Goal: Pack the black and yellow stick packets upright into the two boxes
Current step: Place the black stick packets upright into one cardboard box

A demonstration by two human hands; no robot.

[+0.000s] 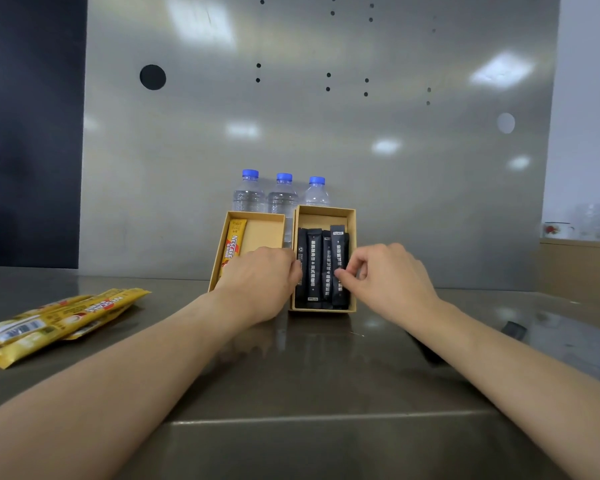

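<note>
While pinched low by thumb and forefinger of the right hand, stands long-axis upright as rightmost matte black stick packet in the right brown cardboard box, with left hand beside, grip hidden.

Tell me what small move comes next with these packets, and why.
Probably press the rightmost black packet down: the right hand pinches it, and its top stands higher than the three beside it in the right box. The left hand is at that box's left wall.
</note>
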